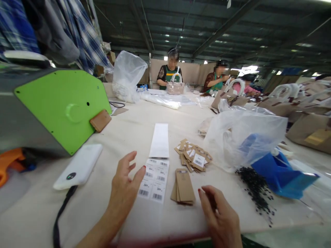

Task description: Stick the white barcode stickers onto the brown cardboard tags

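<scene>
Beside a strip of barcode price stickers (155, 182), my left hand (125, 184) hovers with thumb and fingers apart and nothing between them. The strip's far part (159, 139) is blank white, folded or joined at the middle. To its right lies a small stack of brown cardboard hang tags (184, 186). My right hand (219, 213) is just right of that stack, fingers loosely curled, thumb and index apart, and I see nothing in it. Behind the stack, a loose pile of tags (195, 155) has white barcode stickers on some of them.
A white power bank (79, 167) with a black cable and a green-sided machine (62, 103) stand left. A brown phone-like object (100, 120) leans there. Right are a clear plastic bag (245, 134), a blue bag (284, 172), black fasteners (256, 189) and handbags. Several co-workers sit behind.
</scene>
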